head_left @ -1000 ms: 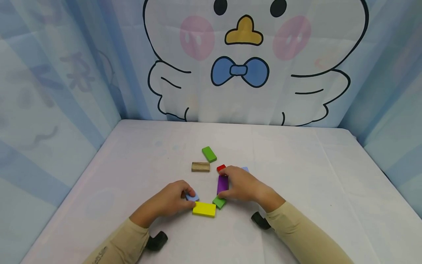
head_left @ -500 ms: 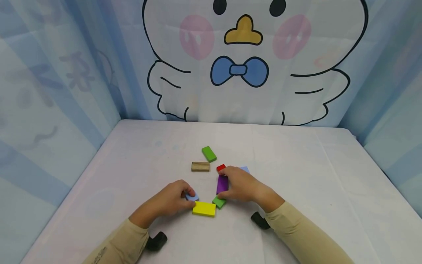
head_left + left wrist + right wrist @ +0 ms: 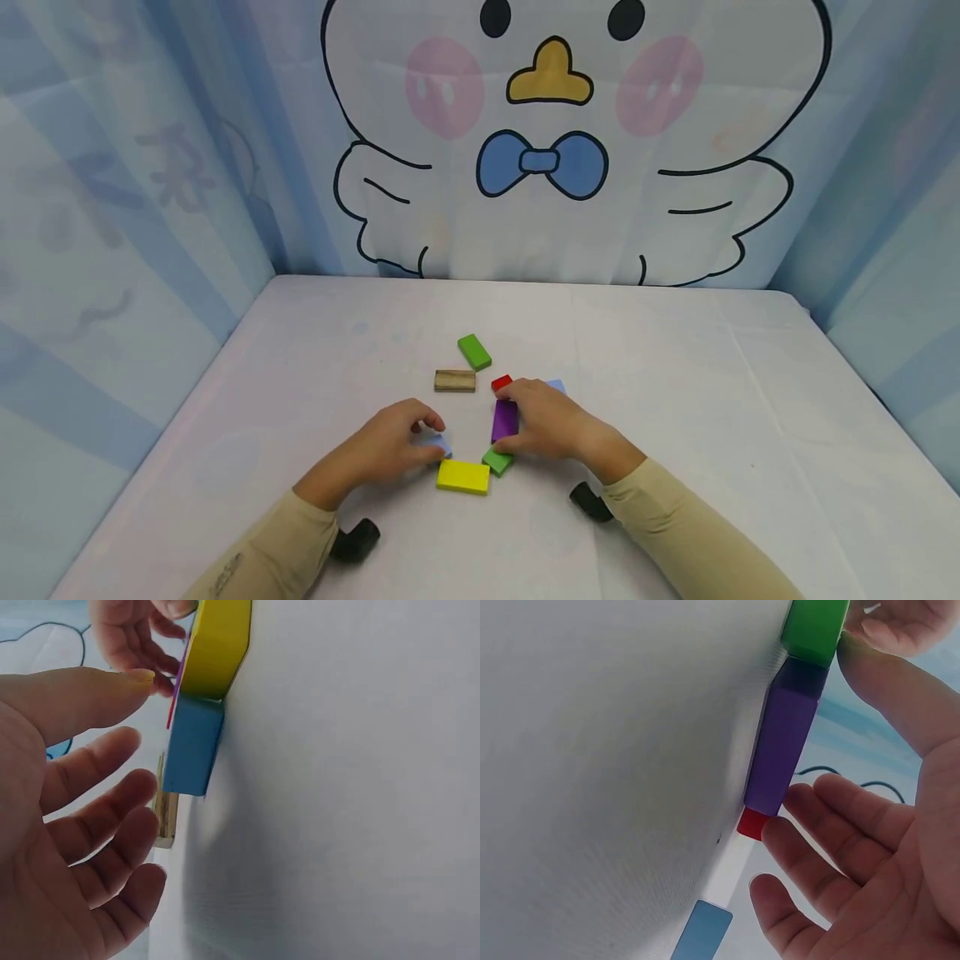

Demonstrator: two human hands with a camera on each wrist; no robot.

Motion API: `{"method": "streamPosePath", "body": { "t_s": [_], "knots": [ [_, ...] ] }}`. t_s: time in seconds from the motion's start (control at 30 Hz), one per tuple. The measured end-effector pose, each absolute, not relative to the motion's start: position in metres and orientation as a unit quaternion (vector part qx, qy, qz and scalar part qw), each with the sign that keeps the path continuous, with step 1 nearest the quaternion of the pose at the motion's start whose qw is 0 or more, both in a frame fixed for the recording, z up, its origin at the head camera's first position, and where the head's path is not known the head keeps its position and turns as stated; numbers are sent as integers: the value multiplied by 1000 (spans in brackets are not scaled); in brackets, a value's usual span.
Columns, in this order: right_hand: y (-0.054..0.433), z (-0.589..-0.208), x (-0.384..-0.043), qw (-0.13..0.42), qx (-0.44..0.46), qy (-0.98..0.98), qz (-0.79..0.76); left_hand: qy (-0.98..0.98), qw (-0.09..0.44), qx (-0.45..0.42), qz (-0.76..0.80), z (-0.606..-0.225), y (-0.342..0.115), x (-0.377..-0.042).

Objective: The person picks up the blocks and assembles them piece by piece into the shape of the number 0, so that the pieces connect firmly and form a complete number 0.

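Well, a long, flat purple block (image 3: 505, 421) lay between the two hands on the worktop (image 3: 675, 375), which had a white cloth on it. A small green block (image 3: 497, 462) touched its near end. A flat, bright yellow block (image 3: 462, 477) lay next, with one corner right by the small green block. A pale blue block (image 3: 441, 445) met the yellow block's other end, so these four made a bent line. A little red block (image 3: 501, 382) sat just past the purple block's far end.

The right hand (image 3: 551, 421) was at the purple block. Its grip was spread wide, with the thumb at the small green block and the fingertips by the purple block's far end and the little red block. The left hand (image 3: 390, 442) was beside the pale blue block. Its grip was apart too, with the thumb tip near the spot where blue met yellow.

Farther back lay a brown wooden block (image 3: 454, 381), and just past its right end was a slanted green block (image 3: 474, 352). Another light blue block (image 3: 557, 386) peeked out behind the right hand. Both arms wore tan sleeves (image 3: 697, 517). At the back hung a blue and white curtain (image 3: 555, 242) with a big cartoon animal in a blue bow tie (image 3: 540, 164).
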State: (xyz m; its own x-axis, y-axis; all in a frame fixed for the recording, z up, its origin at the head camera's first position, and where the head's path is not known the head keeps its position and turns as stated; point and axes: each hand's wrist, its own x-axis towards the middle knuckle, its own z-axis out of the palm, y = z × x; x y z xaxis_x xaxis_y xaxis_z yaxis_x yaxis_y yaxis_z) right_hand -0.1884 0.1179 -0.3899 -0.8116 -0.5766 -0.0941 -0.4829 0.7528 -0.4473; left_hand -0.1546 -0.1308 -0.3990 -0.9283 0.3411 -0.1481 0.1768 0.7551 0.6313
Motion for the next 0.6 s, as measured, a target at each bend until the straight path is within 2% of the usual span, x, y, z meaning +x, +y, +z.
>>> {"method": "streamPosePath", "body": {
  "t_s": [0.4, 0.6],
  "knots": [
    [116, -390, -188, 121, -273, 934, -197, 946, 62, 138, 287, -397, -133, -191],
    [116, -389, -188, 121, -269, 935, -196, 949, 59, 143, 274, -394, -131, -210]
  ]
}}
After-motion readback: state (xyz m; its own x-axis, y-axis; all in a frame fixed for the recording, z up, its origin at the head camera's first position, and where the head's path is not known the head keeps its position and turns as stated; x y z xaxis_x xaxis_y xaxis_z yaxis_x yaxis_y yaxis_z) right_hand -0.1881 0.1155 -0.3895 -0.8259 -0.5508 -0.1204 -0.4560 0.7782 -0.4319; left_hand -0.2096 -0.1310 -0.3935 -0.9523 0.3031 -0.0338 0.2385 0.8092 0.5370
